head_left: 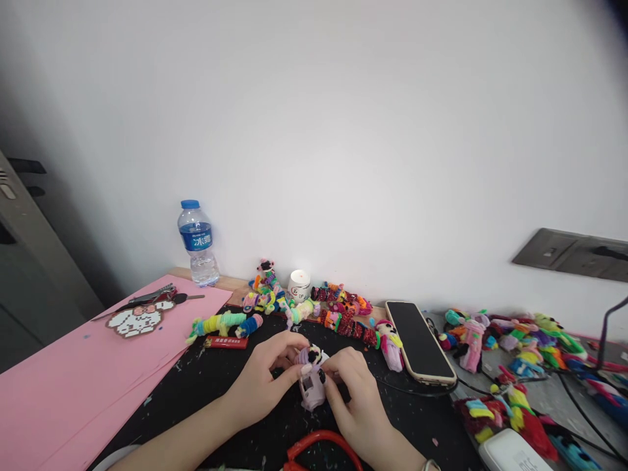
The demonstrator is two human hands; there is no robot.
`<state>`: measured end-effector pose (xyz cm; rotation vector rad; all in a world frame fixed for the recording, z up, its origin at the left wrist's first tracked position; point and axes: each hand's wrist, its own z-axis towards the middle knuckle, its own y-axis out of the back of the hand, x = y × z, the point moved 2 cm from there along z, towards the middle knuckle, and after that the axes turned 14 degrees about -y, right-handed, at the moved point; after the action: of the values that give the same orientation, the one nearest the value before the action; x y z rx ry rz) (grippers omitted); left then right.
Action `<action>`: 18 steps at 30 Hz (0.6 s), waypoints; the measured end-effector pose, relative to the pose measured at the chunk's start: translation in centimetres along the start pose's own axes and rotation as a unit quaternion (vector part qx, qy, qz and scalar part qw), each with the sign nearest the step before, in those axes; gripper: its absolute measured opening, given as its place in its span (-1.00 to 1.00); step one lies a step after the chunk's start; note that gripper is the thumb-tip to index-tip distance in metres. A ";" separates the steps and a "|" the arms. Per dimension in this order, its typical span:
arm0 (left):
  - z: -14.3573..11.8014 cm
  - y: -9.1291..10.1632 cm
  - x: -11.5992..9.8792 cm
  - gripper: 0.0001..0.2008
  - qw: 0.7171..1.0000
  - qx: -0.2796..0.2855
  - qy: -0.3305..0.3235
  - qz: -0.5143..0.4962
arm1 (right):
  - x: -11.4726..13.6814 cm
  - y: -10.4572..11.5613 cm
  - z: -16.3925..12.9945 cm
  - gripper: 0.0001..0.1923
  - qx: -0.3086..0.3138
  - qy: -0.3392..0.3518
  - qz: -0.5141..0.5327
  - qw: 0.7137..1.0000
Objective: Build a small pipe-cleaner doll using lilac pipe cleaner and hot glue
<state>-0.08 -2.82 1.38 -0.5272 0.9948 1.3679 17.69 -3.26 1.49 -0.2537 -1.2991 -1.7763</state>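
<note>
Both of my hands hold a small lilac pipe-cleaner figure with a black-and-white head over the black mat. My left hand grips it from the left with thumb and fingers. My right hand pinches it from the right. A row of colourful pipe-cleaner figures lies just beyond my hands, along the wall.
A water bottle stands at the back left, a small white candle jar beside the figures. Pink paper with scissors covers the left. A phone lies right, then more figures, cables, a red loop.
</note>
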 end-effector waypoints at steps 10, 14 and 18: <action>-0.1 -0.2 0.0 -0.81 0.999 0.008 0.021 -0.049 | 0.0 0.0 0.0 -0.86 -0.006 0.003 0.000 1.000; -0.1 -0.3 0.1 -0.81 0.995 0.013 0.030 -0.094 | 0.1 0.0 0.0 -0.86 -0.008 0.010 0.005 1.000; 0.0 -0.4 0.0 -0.80 0.993 0.017 0.032 -0.112 | 0.1 0.0 -0.1 -0.86 -0.002 0.006 0.012 1.000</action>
<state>0.31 -2.90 1.32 -0.6403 0.9778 1.1385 17.69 -3.37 1.49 -0.2598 -1.2785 -1.7586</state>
